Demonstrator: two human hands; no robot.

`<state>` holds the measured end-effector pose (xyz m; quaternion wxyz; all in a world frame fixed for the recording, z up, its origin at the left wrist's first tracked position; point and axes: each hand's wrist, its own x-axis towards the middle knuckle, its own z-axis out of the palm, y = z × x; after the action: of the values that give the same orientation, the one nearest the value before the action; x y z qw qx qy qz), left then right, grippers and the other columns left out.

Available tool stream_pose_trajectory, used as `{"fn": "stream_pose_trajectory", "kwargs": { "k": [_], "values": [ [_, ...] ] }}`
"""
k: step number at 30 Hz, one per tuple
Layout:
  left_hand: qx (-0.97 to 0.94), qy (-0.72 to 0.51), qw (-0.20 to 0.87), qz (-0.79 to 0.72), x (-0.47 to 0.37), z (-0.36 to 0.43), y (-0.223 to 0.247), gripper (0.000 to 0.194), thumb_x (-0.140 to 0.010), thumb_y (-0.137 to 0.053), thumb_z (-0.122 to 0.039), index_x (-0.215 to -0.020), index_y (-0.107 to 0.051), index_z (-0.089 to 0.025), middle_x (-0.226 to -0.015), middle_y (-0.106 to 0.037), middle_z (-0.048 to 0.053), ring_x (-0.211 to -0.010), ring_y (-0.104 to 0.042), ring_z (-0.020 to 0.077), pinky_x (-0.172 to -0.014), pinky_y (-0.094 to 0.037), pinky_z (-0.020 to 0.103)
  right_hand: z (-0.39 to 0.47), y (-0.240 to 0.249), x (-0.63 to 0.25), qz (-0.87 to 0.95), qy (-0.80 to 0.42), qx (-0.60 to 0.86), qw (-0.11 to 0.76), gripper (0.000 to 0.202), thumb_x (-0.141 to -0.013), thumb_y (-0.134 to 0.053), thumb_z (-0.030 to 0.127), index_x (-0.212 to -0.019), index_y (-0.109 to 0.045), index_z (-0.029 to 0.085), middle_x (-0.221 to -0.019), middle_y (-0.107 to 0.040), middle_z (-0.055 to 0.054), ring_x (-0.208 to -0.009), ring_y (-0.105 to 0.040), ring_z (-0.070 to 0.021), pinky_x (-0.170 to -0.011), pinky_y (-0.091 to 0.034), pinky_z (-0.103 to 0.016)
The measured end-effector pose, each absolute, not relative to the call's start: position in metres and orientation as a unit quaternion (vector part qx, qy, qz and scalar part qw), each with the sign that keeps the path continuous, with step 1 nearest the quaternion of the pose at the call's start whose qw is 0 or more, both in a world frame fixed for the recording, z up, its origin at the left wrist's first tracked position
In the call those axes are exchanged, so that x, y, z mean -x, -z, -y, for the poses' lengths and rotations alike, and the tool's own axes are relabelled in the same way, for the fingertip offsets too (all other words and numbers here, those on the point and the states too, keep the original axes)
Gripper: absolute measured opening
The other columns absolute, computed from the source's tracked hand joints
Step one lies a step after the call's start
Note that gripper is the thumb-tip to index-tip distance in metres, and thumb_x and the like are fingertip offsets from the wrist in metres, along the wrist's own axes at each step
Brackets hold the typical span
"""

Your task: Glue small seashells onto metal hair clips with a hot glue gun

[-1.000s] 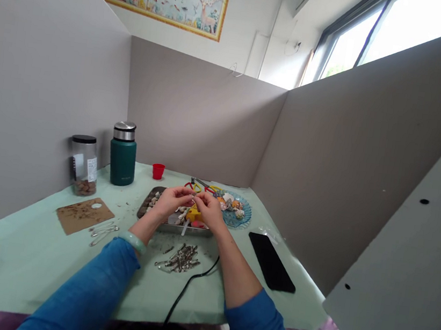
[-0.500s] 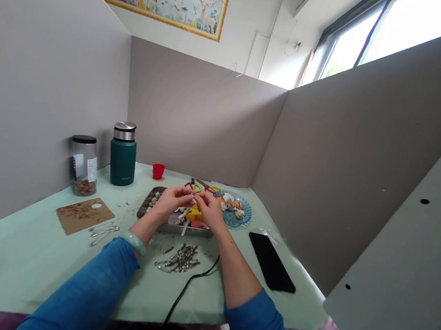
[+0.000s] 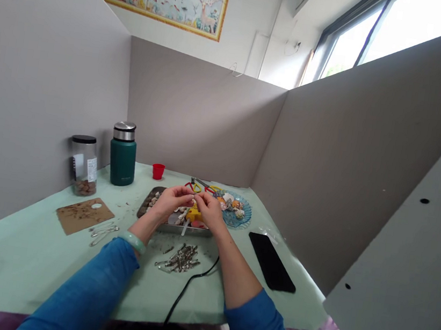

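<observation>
While your left hand (image 3: 170, 202) and right hand (image 3: 209, 209) are meeting at the fingertips over the shallow rectangular metal tray (image 3: 202, 232), each grip is forming a narrow pinch on a tiny pale piece (image 3: 193, 200), which is sitting between your fingertips; they are mostly hiding it, so I cannot tell what it is. Below them, the tray is holding a yellow plastic object (image 3: 194, 214) and some whitish shells (image 3: 181, 217), partly covered by your hands. Just right of the tray, a round blue plate (image 3: 247, 220) with a scalloped rim is carrying orange and white shells (image 3: 235, 205), and metal tools with red and yellow handles (image 3: 209, 189) are lying behind your hands. Nearer to you, a loose heap of slim silvery metal clips (image 3: 182, 259) is lying on the pale green covered desk (image 3: 28, 269), and a black cable (image 3: 188, 282) is curving beside it. Farther right, a flat black rectangular slab (image 3: 271, 262) is lying on the desk. On the left, large silvery safety pins (image 3: 102, 234) are resting beside a brown cardboard piece (image 3: 83, 216).
</observation>
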<state>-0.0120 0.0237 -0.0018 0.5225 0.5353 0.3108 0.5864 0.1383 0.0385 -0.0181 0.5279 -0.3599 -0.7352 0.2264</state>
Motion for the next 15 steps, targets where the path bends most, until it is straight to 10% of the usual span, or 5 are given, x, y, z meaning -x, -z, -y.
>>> {"fn": "stream_pose_trajectory", "kwargs": {
  "k": [10, 15],
  "values": [
    [-0.500, -0.594, 0.542, -0.321, 0.015, -0.029, 0.006, 0.034, -0.056, -0.081, -0.027, -0.082, -0.067, -0.011, -0.070, -0.066, 0.003, -0.059, -0.061, 0.0120, -0.070, -0.052, 0.030, -0.041, 0.014, -0.139, 0.682, -0.289, 0.374, 0.558, 0.020, -0.076, -0.048, 0.031, -0.087, -0.059, 0.018, -0.071, -0.057, 0.001, -0.063, -0.051, -0.0131, -0.059, -0.040, -0.023],
    [-0.465, -0.618, 0.533, -0.343, 0.017, -0.031, 0.006, 0.031, -0.055, -0.080, -0.022, -0.080, -0.066, -0.010, -0.068, -0.065, 0.003, -0.055, -0.060, 0.0113, -0.065, -0.052, 0.029, -0.028, 0.007, -0.146, 0.770, -0.046, 0.460, 0.440, 0.018, -0.075, -0.050, 0.024, -0.088, -0.061, 0.021, -0.084, -0.061, -0.002, -0.073, -0.054, -0.0159, -0.070, -0.040, -0.028]
  ]
}}
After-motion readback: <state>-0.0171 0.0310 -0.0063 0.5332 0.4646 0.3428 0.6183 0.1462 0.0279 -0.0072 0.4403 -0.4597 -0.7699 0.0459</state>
